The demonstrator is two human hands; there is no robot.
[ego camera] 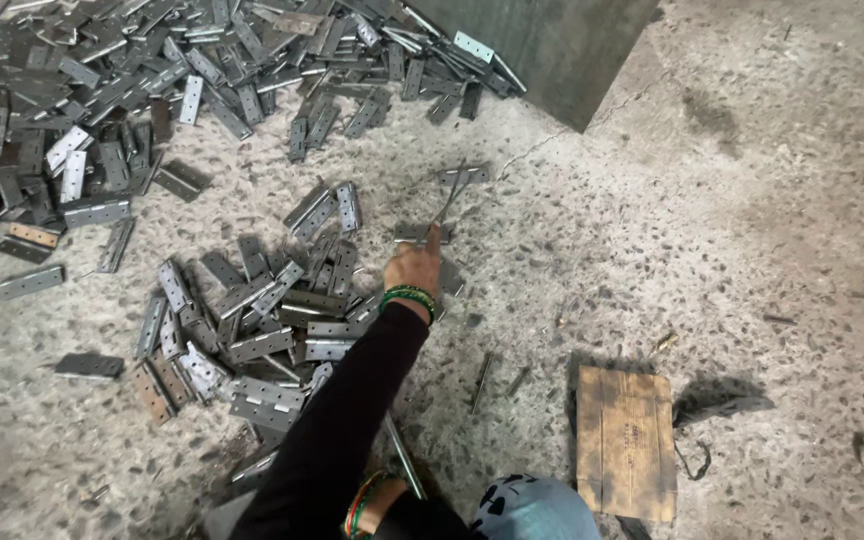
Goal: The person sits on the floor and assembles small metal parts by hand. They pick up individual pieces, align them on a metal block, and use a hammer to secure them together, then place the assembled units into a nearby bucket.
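My left hand (415,264), in a black sleeve with green bangles at the wrist, reaches far forward over the concrete floor. Its fingertips close on a grey metal hinge (422,232) lying apart from the piles. A thin metal rod (453,193) slants up from that hinge towards another hinge (464,172). My right hand (376,506), also with bangles, stays low near my body and is mostly hidden. A metal rod (403,458) sticks out of it.
A small heap of grey hinges (252,320) lies left of my arm, and a much larger heap (132,90) fills the far left. A worn wooden block (625,442) sits at the right. A dark metal panel (552,45) stands at the back.
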